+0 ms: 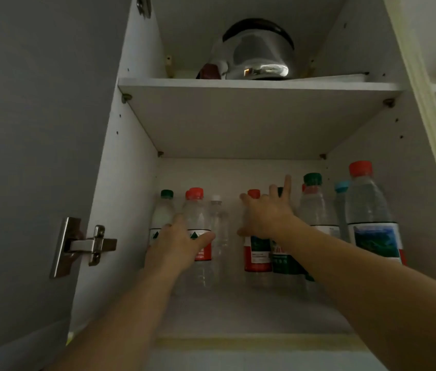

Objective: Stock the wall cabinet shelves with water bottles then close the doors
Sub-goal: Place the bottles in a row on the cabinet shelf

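Note:
Several water bottles stand on the lower shelf (238, 311) of the open wall cabinet. My left hand (176, 242) grips a red-capped bottle (197, 210) at the left, thumb across its label. Beside that bottle are a green-capped bottle (164, 212) and a clear white-capped bottle (218, 223). My right hand (265, 215) presses with spread fingers against a red-labelled bottle (257, 257) in the middle; its red cap shows between two of the fingers. A green-labelled bottle (286, 263), a tall green-capped bottle (314, 207), a blue-capped bottle (342, 188) and a large red-capped bottle (369, 207) fill the right.
The left door (24, 156) stands open with its metal hinge (86, 245) near my left forearm. A shiny kettle (259, 54) sits on the upper shelf (238, 84). The front strip of the lower shelf is bare. A cabinet side panel (425, 129) bounds the right.

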The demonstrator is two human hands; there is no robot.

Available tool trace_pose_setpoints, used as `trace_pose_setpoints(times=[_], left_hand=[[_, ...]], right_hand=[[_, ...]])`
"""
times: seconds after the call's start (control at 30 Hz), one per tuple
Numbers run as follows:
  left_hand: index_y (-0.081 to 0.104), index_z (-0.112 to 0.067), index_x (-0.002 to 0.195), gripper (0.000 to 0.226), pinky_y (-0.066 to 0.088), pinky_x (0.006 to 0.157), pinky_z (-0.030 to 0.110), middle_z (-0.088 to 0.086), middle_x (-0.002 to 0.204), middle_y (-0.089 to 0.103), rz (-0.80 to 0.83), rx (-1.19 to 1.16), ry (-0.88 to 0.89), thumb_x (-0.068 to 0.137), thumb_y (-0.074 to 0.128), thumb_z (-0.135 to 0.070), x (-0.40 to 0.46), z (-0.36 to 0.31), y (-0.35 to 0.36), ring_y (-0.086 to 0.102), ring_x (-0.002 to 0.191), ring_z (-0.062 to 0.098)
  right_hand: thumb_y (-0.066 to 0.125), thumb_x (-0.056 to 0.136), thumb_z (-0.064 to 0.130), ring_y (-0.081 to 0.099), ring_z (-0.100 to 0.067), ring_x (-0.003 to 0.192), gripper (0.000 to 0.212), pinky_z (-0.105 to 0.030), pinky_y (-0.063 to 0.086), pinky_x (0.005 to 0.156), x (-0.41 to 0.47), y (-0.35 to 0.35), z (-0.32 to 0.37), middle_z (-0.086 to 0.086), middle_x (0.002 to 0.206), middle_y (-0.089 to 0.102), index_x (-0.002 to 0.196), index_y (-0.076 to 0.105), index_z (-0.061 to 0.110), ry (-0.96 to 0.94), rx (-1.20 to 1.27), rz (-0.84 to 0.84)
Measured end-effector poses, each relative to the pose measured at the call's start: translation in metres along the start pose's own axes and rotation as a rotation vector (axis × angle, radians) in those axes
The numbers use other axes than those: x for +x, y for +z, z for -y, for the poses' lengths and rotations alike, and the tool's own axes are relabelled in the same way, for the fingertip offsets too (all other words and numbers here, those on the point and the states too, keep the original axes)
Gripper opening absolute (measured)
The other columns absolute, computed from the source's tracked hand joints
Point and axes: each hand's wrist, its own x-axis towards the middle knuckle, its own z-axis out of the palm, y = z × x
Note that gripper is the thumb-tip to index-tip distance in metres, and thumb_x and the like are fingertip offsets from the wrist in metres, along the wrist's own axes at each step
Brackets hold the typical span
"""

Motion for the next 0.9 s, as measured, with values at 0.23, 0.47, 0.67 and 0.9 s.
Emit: trace_pose_setpoints(times=[0.23, 0.47, 0.67, 0.9], left_hand=[[0.046, -0.017, 0.13, 0.072, 0.054, 0.092, 0.05, 0.011, 0.123, 0.062, 0.007, 0.047, -0.005, 0.083, 0.064, -0.069, -0.002, -0.004, -0.001, 0.061, 0.11, 0.032], [0.044, -0.016, 0.136, 0.076, 0.055, 0.091, 0.05, 0.01, 0.126, 0.062, 0.007, 0.047, -0.008, 0.085, 0.063, -0.068, -0.004, -0.008, -0.003, 0.062, 0.111, 0.031], [0.041, -0.018, 0.14, 0.078, 0.055, 0.092, 0.051, 0.011, 0.129, 0.061, 0.015, 0.034, -0.01, 0.084, 0.064, -0.068, -0.004, -0.008, -0.003, 0.062, 0.114, 0.032], [0.043, -0.018, 0.139, 0.076, 0.055, 0.092, 0.05, 0.011, 0.128, 0.061, 0.01, 0.03, -0.002, 0.085, 0.063, -0.067, -0.006, -0.009, -0.004, 0.062, 0.112, 0.031]], right_hand=[[0.071, 0.069, 0.076, 0.039, -0.04, 0.138, 0.094, -0.067, -0.014, 0.116, 0.002, 0.008, 0.004, -0.017, 0.14, 0.054, 0.149, 0.041, 0.036, 0.03, 0.172, -0.029], [0.075, 0.08, 0.059, 0.048, -0.035, 0.134, 0.077, -0.058, -0.001, 0.124, 0.012, 0.001, 0.015, -0.014, 0.139, 0.058, 0.148, 0.047, 0.035, 0.038, 0.392, -0.094], [0.074, 0.085, 0.049, 0.056, -0.032, 0.123, 0.067, -0.05, 0.039, 0.111, 0.026, 0.009, 0.025, -0.007, 0.135, 0.061, 0.145, 0.05, 0.03, 0.049, 0.54, -0.037], [0.069, 0.092, 0.042, 0.051, -0.036, 0.125, 0.079, -0.045, 0.05, 0.096, 0.023, 0.03, 0.023, -0.02, 0.15, 0.038, 0.157, 0.025, 0.027, -0.031, 0.568, -0.001]])
